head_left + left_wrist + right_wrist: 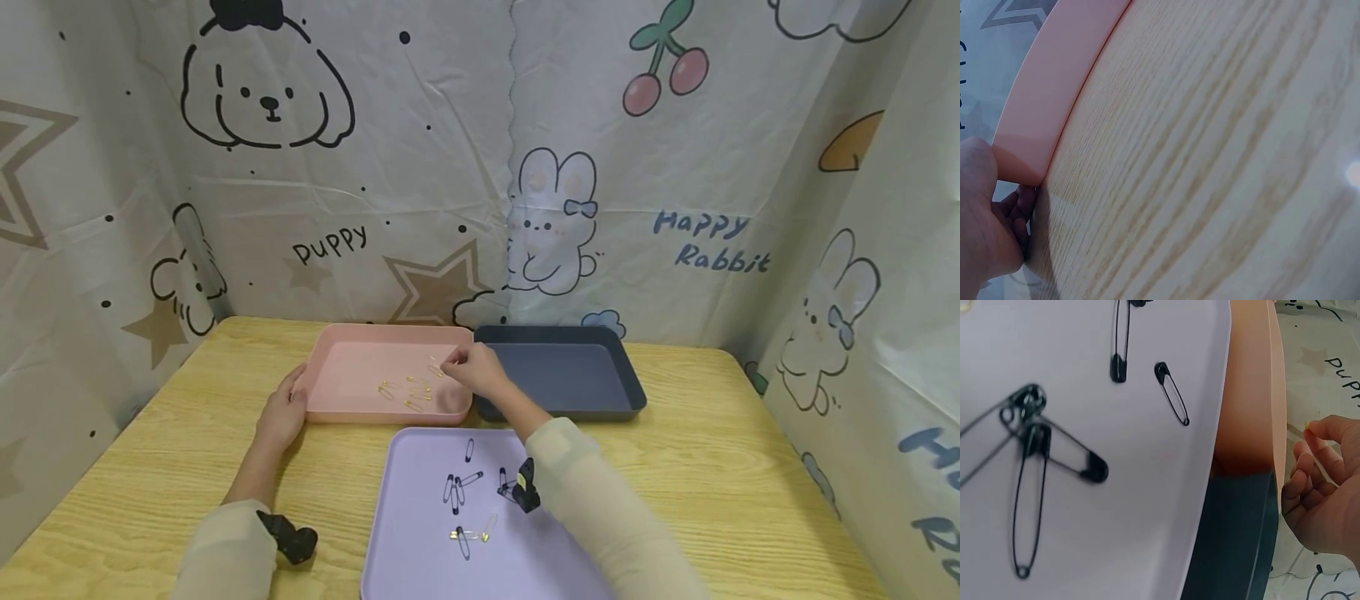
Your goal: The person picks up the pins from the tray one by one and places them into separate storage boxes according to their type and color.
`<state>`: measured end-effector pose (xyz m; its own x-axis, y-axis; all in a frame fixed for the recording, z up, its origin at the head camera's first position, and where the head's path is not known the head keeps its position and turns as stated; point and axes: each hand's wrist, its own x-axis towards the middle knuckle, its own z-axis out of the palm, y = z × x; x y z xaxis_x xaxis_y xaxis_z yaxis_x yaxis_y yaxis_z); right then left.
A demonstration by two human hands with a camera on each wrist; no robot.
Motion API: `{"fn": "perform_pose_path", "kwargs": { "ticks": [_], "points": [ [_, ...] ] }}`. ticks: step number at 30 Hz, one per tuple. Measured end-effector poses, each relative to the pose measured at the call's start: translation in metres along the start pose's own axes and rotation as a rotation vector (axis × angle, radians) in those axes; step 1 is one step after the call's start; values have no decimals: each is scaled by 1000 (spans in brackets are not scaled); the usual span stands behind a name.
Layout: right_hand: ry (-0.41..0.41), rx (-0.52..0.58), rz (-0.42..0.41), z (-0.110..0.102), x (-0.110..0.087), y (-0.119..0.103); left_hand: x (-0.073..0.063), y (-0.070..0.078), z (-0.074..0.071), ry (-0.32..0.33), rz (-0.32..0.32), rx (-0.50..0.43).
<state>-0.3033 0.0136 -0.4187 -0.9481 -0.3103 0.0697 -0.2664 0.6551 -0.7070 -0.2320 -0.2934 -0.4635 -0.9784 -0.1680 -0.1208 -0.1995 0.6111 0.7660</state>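
My right hand (477, 368) is over the right side of the pink tray (352, 333), thumb and forefinger pinching a gold safety pin (1308, 425). Only the pin's yellow end shows in the right wrist view. Several gold safety pins (416, 392) lie in that tray, below and left of the hand. At the tray's left end, my left hand (283, 412) holds its side; the left wrist view has the thumb against the wall and curled fingers (1022, 203) by the lower corner. Nearer me, black safety pins (454, 492) and a few gold ones (486, 533) lie on a lilac tray (420, 575).
A dark blue-grey tray (562, 367) stands right beside the pink one, at the back of the wooden table (690, 467). The lilac tray is in front of both. Behind the table hangs a printed cloth (420, 183). My right forearm crosses over the lilac tray.
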Motion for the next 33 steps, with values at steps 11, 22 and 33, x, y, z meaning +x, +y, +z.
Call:
{"fn": "perform_pose_path", "kwargs": {
  "ticks": [11, 22, 33],
  "points": [
    [33, -5, 83, 11, 4, 4, 1, -1, -1, -4, 2, 15],
    [33, -42, 113, 14, 3, 2, 2, -2, 0, 15, 15, 15],
    [13, -97, 133, 15, 2, 1, 3, -3, 0, 15, 18, 12]
  ]
}}
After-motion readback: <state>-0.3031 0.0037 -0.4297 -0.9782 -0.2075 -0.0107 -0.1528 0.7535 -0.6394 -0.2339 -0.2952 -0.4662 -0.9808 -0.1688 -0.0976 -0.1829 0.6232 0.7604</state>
